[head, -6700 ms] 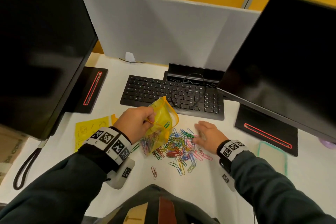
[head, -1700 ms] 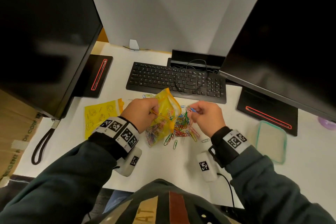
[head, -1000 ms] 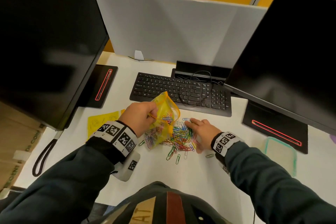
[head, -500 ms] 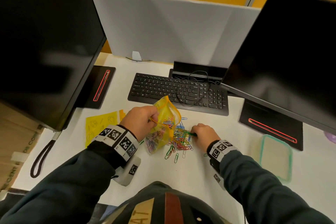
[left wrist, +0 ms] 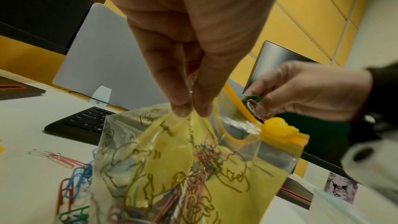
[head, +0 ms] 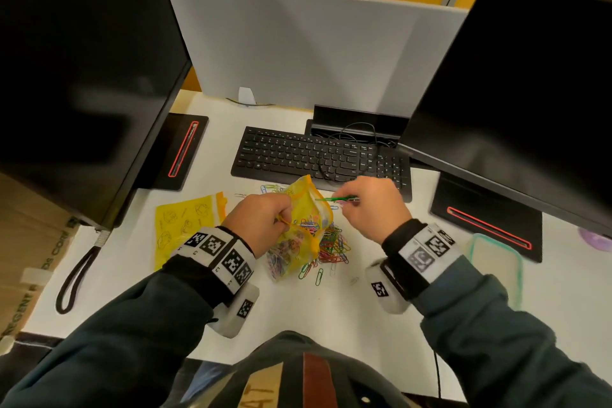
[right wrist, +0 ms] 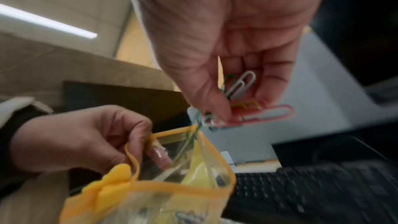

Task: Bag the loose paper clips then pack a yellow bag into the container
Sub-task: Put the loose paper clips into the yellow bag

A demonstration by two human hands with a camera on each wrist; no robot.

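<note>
Above open yellow bag [head: 299, 232] mouth: right hand [head: 371, 205] pinching clips [right wrist: 243, 101].

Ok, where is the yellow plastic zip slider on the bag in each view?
Head: the yellow plastic zip slider sits mid-frame on the bag's near edge.
Left wrist: right of centre, at the bag's top corner.
Right wrist: bottom left.
Shared landmark: black keyboard.
</note>
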